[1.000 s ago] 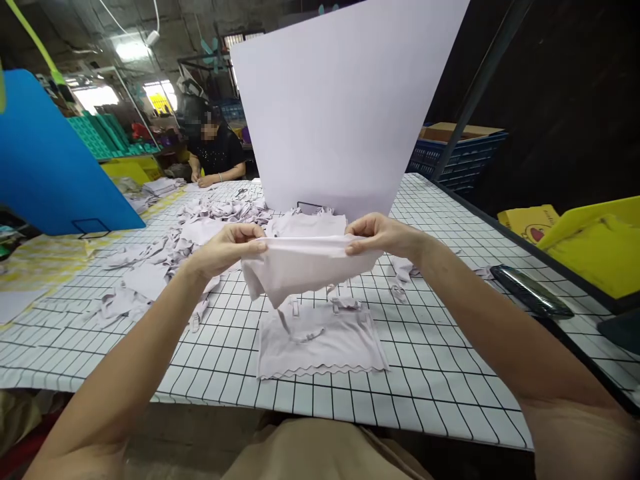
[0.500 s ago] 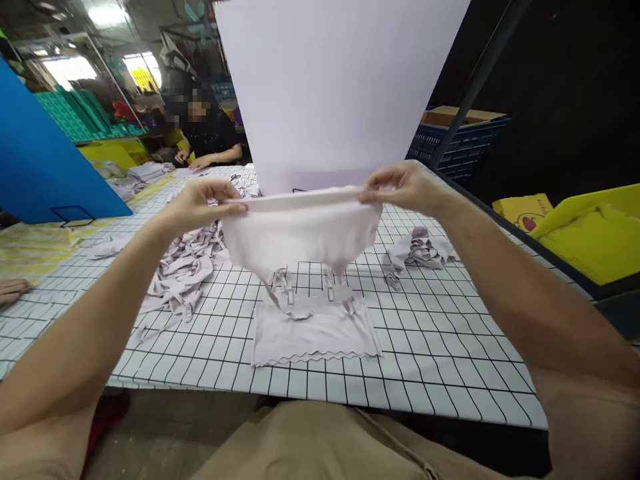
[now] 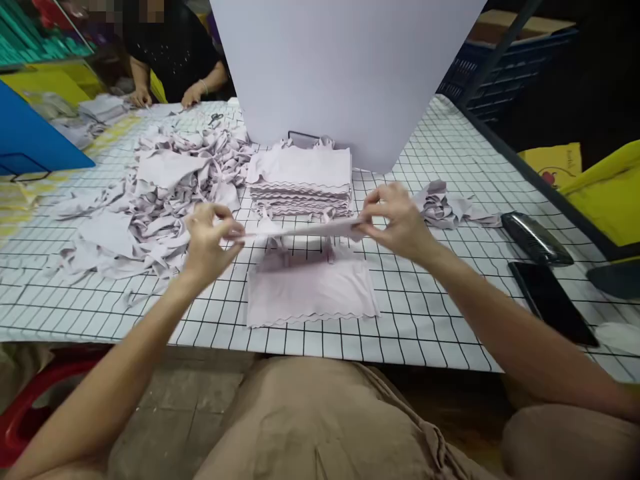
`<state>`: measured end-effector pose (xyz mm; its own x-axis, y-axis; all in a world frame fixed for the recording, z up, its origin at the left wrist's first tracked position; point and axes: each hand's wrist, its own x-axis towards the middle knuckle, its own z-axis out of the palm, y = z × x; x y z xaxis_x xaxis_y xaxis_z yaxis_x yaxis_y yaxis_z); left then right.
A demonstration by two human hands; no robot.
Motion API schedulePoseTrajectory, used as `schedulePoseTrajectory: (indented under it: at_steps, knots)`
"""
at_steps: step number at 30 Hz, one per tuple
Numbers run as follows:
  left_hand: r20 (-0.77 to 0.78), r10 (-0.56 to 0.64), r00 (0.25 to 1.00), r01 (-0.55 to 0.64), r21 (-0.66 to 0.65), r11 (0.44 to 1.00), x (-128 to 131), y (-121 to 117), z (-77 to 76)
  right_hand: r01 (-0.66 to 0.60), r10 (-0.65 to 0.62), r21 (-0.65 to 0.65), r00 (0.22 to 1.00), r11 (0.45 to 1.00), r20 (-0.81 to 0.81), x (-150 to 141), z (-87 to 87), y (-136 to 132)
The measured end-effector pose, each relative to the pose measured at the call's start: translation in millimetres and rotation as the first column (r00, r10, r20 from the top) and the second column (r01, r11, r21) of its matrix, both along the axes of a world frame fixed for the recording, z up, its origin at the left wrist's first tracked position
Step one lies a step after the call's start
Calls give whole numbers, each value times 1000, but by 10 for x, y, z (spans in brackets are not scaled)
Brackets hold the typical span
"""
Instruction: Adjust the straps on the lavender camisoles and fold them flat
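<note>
A pale pinkish-white strappy top [image 3: 305,231] is stretched level above the table, seen nearly edge-on. My left hand [image 3: 213,240] pinches its left end between thumb and fingers. At the opposite end my right hand [image 3: 393,220] grips the edge the same way. Beneath it, another pale top [image 3: 313,293] lies flat on the table, its wavy hem facing me; the held one partly covers its straps. Just behind stands a neat stack of folded tops [image 3: 300,180] with wavy edges.
A loose heap of pale garments [image 3: 170,180] spreads at left. At right are a small garment pile [image 3: 443,205], a dark glossy object [image 3: 536,238] and a black phone [image 3: 553,301]. A white panel [image 3: 340,73] rises behind the stack. Across the table sits a person [image 3: 173,53].
Both hands have lowered the held top towards the table, and it has turned from hanging open to nearly edge-on. My view has tilted down, bringing the stack and phone into sight.
</note>
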<state>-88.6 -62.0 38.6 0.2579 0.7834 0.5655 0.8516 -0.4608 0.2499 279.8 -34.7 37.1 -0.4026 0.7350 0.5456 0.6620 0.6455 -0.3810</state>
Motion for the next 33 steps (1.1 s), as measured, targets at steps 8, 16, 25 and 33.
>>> schedulePoseTrajectory:
  at_steps: [8, 16, 25, 33]
  knots:
    - [-1, -141, 990, 139, -176, 975, -17, -661, -687, -56, 52, -139, 998, 989, -27, 169, -544, -524]
    - [71, -410, 909, 401, -410, 819, 10, -1093, -668, -194, 248, -198, 921, 961, 301, 302, -692, -1121]
    - [381, 186, 906, 38, -510, 859, -3, -4, -605, -139, 147, -144, 988, 980, 49, -78, -569, -652]
    - [394, 283, 875, 47, -650, 758, 301, 529, -897, -332, 42, -777, 929, 534, -368, -1019, -524, -8]
